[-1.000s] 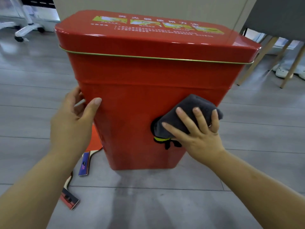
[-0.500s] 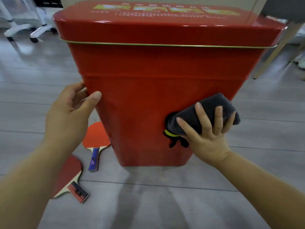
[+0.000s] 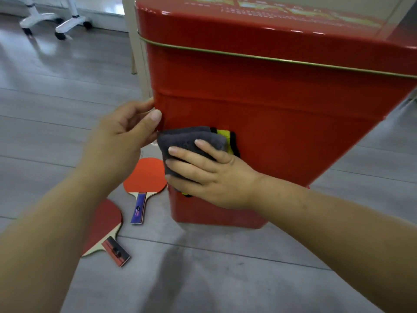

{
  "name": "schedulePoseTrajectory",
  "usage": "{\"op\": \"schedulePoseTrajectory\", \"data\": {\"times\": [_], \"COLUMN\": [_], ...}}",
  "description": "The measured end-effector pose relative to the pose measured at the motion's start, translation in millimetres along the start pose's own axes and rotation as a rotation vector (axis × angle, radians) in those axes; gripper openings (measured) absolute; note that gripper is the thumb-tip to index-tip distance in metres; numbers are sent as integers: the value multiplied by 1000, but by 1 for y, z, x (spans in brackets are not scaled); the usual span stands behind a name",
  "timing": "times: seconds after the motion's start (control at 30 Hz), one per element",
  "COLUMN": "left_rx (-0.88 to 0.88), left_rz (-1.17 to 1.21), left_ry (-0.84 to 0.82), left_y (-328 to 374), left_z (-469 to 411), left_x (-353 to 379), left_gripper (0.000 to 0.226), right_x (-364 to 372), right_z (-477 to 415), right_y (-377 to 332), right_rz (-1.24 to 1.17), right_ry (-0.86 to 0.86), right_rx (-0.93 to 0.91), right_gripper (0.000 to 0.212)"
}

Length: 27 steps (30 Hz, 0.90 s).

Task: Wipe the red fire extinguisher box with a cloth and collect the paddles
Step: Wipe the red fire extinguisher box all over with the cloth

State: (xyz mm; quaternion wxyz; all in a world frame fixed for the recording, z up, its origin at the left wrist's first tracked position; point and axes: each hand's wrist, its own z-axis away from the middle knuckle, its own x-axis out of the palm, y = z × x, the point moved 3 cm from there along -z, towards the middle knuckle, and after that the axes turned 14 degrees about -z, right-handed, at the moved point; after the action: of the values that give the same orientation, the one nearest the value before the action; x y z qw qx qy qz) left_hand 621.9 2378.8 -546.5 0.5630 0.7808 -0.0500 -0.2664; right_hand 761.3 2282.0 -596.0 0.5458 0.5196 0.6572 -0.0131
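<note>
The red fire extinguisher box (image 3: 282,105) stands on the floor and fills the upper right. My left hand (image 3: 121,141) grips its near left corner edge, thumb on the front face. My right hand (image 3: 209,175) presses a folded grey cloth (image 3: 187,141) flat against the front face close to that corner. A yellow and black mark on the box shows beside the cloth. Two paddles lie on the floor left of the box: one with an orange-red face and blue handle (image 3: 144,179), one darker red with a red-black handle (image 3: 106,231), partly hidden by my left forearm.
Grey plank floor (image 3: 56,105) spreads to the left and front. White wheeled legs (image 3: 67,23) stand at the far upper left. A pale vertical panel or leg (image 3: 135,41) rises just behind the box's left corner.
My right hand slid the cloth leftward across the front face, from the middle to the left corner. The view shifted left, showing more of both paddles. My left hand stayed on the corner.
</note>
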Motion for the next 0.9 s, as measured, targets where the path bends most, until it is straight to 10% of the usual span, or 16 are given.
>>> {"op": "schedulePoseTrajectory", "data": {"times": [0.53,0.9], "left_rx": [-14,-160], "left_rz": [-195,-247], "left_ry": [134,209], "left_y": [-15,-40], "left_z": [27,38], "left_x": [23,46], "left_gripper": [53,46], "right_x": [21,-17], "right_z": [56,171], "right_y": [-25,-15], "right_rz": [106,255], "right_ry": [-314,-111], "right_rx": [-10,411], "right_gripper": [44,62]}}
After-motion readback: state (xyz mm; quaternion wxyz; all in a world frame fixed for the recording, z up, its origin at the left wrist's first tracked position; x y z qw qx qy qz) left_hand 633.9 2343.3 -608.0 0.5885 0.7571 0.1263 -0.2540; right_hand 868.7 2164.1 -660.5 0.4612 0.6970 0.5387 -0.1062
